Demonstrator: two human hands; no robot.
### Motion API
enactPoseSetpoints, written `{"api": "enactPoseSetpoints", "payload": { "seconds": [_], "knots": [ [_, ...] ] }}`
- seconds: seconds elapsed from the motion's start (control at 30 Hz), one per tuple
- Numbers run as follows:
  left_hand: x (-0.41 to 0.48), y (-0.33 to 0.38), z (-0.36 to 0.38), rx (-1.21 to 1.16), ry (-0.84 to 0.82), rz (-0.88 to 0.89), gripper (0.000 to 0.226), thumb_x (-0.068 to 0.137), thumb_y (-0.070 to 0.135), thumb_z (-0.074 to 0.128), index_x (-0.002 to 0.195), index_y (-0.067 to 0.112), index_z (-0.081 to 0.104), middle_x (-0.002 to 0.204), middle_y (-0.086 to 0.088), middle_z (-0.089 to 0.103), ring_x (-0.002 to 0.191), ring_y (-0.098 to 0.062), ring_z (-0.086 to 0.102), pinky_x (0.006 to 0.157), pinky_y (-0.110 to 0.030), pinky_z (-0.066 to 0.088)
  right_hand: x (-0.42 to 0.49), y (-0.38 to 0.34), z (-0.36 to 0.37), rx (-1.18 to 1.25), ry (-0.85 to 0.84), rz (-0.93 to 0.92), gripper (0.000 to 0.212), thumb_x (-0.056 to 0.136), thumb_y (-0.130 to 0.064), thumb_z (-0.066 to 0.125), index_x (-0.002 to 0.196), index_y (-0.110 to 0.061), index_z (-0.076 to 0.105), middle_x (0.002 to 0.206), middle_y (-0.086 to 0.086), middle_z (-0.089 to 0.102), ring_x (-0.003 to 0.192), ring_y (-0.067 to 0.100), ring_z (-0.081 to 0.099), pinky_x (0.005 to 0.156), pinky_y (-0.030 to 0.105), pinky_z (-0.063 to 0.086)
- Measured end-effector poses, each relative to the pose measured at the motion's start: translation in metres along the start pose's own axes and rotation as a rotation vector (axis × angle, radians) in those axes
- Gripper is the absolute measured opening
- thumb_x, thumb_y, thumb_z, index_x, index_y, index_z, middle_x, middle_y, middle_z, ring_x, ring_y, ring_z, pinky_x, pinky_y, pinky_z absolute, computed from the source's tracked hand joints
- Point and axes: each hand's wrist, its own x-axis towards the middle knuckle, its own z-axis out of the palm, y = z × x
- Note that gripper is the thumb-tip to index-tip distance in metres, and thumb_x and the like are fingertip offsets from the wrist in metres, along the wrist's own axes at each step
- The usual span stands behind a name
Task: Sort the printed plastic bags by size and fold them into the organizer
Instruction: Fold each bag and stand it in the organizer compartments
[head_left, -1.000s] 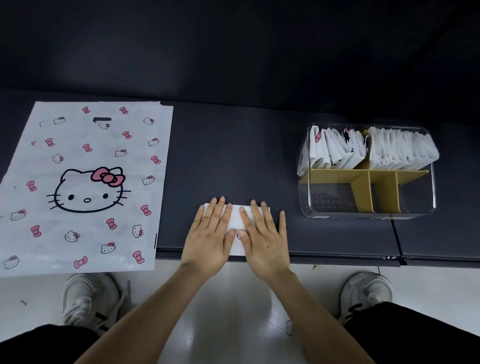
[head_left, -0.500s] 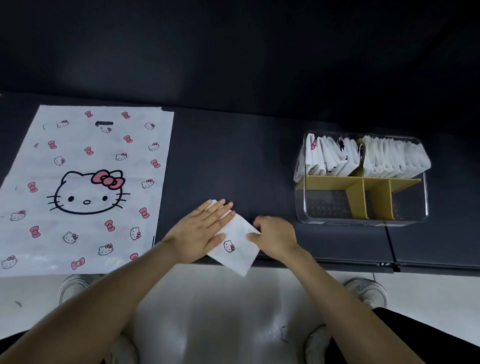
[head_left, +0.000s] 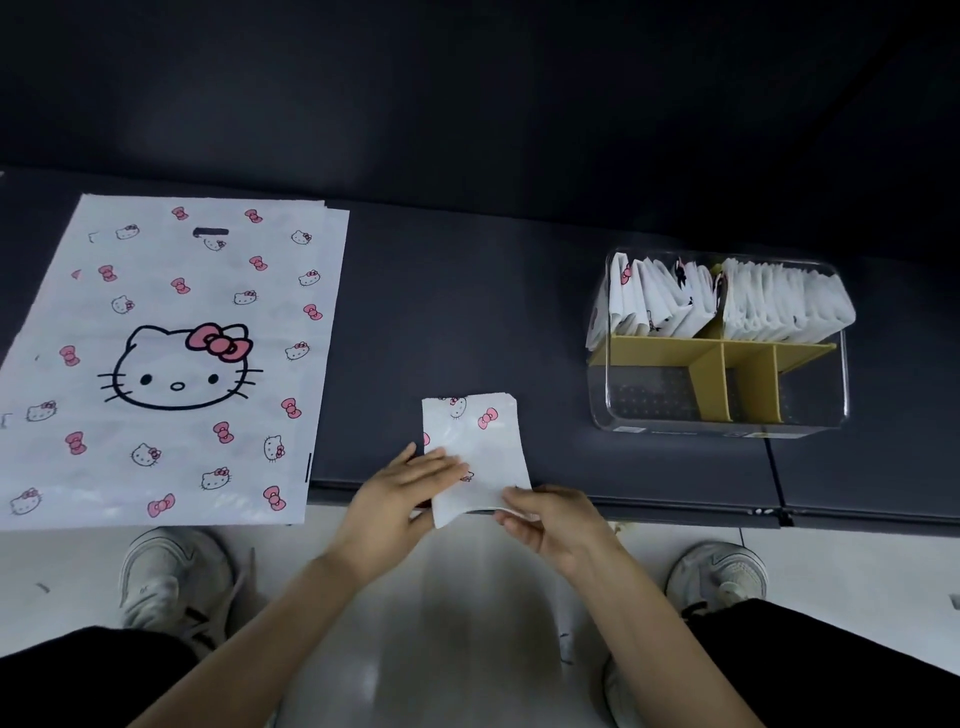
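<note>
Lying with its long axis near-to-far, the folded bag (head_left: 475, 457) sits at the near edge of the surface (head_left: 467, 312), its near end overhanging. The left hand (head_left: 400, 499) lays straight fingers flat on its left side. The right hand (head_left: 550, 525) pinches its near right corner in a closed grip. The organizer (head_left: 722, 415) stands well apart, far-right, nearer the right hand.

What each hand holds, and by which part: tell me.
The folded bag: right hand pinches its near right corner; left hand rests flat on its left edge.
</note>
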Motion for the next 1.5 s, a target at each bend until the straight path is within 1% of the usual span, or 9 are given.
{"api": "enactPoseSetpoints", "payload": {
  "seconds": [0.17, 0.23, 0.33, 0.47, 0.67, 0.87, 1.1, 1.27, 1.5],
  "knots": [
    [0.011, 0.021, -0.007, -0.145, 0.108, -0.419, 0.067, 0.080, 0.070, 0.034, 0.102, 0.021, 0.075, 0.102, 0.008, 0.070, 0.117, 0.004, 0.047, 0.084, -0.019, 0.039, 0.006, -0.004, -0.010, -0.625, 0.219, -0.585, 0.028, 0.090, -0.044, 0.057, 0.100, -0.019, 0.061, 0.091, -0.005, 0.069, 0.080, 0.006, 0.065, 0.071, 0.023, 0.051],
    [0.019, 0.025, -0.011, -0.141, 0.094, -0.525, 0.073, 0.077, 0.069, 0.027, 0.089, 0.012, 0.072, 0.071, -0.001, 0.065, 0.086, -0.005, 0.061, 0.065, -0.024, 0.036, 0.006, -0.009, -0.009, -0.662, 0.098, -0.764, 0.040, 0.088, -0.057, 0.051, 0.113, -0.028, 0.062, 0.111, -0.015, 0.064, 0.105, 0.001, 0.056, 0.087, 0.018, 0.045],
    [0.031, 0.025, -0.012, -0.130, 0.085, -0.630, 0.055, 0.094, 0.056, 0.039, 0.089, 0.009, 0.067, 0.057, 0.004, 0.048, 0.062, -0.014, 0.048, 0.058, -0.023, 0.034, 0.019, -0.014, -0.001, -0.632, -0.075, -0.643, 0.025, 0.090, -0.035, 0.062, 0.111, -0.023, 0.065, 0.102, -0.011, 0.069, 0.097, 0.002, 0.061, 0.085, 0.020, 0.048],
    [0.042, 0.029, -0.009, -0.171, 0.209, -0.730, 0.042, 0.097, 0.046, 0.043, 0.094, 0.010, 0.065, 0.065, 0.004, 0.057, 0.071, -0.021, 0.056, 0.065, -0.030, 0.038, 0.042, -0.013, 0.010, -0.810, 0.240, -0.605, 0.033, 0.087, -0.034, 0.063, 0.069, -0.007, 0.060, 0.054, -0.001, 0.046, 0.056, 0.015, 0.039, 0.056, 0.032, 0.032],
    [0.050, 0.035, 0.006, -0.158, 0.388, -0.783, 0.030, 0.096, 0.037, 0.048, 0.093, 0.015, 0.068, 0.060, 0.009, 0.057, 0.072, -0.028, 0.058, 0.063, -0.031, 0.040, 0.040, -0.004, 0.015, -0.780, 0.402, -0.577, 0.038, 0.087, -0.028, 0.061, 0.053, -0.017, 0.045, 0.051, -0.003, 0.036, 0.051, 0.013, 0.034, 0.051, 0.023, 0.027],
    [0.048, 0.037, 0.012, -0.063, 0.454, -0.740, 0.037, 0.095, 0.039, 0.048, 0.076, 0.015, 0.069, 0.050, -0.002, 0.056, 0.054, -0.027, 0.051, 0.051, -0.026, 0.029, 0.039, 0.011, 0.009, -0.634, 0.370, -0.637, 0.016, 0.084, -0.017, 0.064, 0.069, -0.012, 0.069, 0.078, -0.007, 0.061, 0.073, 0.007, 0.057, 0.061, 0.009, 0.034],
    [0.055, 0.043, 0.011, 0.056, 0.469, -0.718, 0.014, 0.087, 0.022, 0.066, 0.097, 0.013, 0.072, 0.052, 0.006, 0.053, 0.052, -0.029, 0.055, 0.063, -0.027, 0.034, 0.048, 0.006, 0.013, -0.764, 0.416, -0.656, 0.029, 0.080, -0.016, 0.066, 0.053, -0.013, 0.058, 0.067, -0.007, 0.052, 0.061, 0.010, 0.046, 0.056, 0.017, 0.030],
    [0.055, 0.030, 0.013, 0.409, 0.356, -0.719, 0.031, 0.069, 0.022, 0.082, 0.091, 0.004, 0.070, 0.075, -0.018, 0.059, 0.066, -0.038, 0.058, 0.062, -0.044, 0.044, 0.058, 0.002, 0.015, -0.918, 0.470, -0.602, 0.040, 0.081, -0.025, 0.066, 0.052, -0.007, 0.047, 0.069, -0.001, 0.047, 0.065, 0.017, 0.044, 0.049, 0.014, 0.023],
    [0.082, 0.044, 0.014, 0.206, 0.180, -0.847, 0.038, 0.092, 0.035, 0.057, 0.097, -0.003, 0.061, 0.093, -0.021, 0.063, 0.089, -0.040, 0.059, 0.076, -0.041, 0.040, 0.055, -0.002, 0.018, -0.889, 0.483, -0.569, 0.049, 0.080, -0.022, 0.069, 0.050, -0.014, 0.031, 0.059, -0.005, 0.037, 0.052, 0.010, 0.035, 0.049, 0.014, 0.028]
  ]
}}
